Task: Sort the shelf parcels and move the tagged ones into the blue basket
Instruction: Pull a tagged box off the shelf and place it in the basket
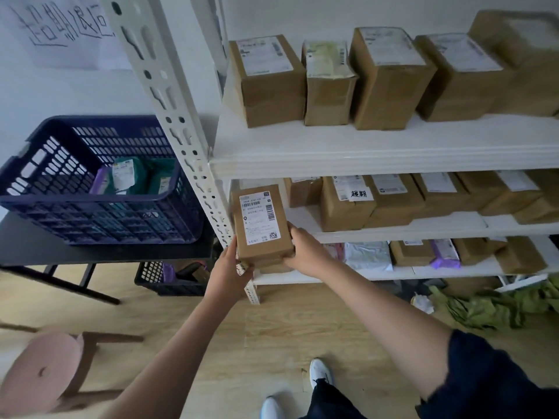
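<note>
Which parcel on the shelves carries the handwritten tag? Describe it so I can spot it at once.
Look at the white shelf unit, middle shelf, right of the box held in both hands. The tagged box is the brown one near the left of that row. Only it bears a white slip with bold black handwriting beside its printed label.

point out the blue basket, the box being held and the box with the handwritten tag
blue basket (21, 201): head view, front rim.
held box (266, 247): head view, bare cardboard below its label.
tagged box (358, 193): head view, its handwritten tag, middle shelf.
</note>
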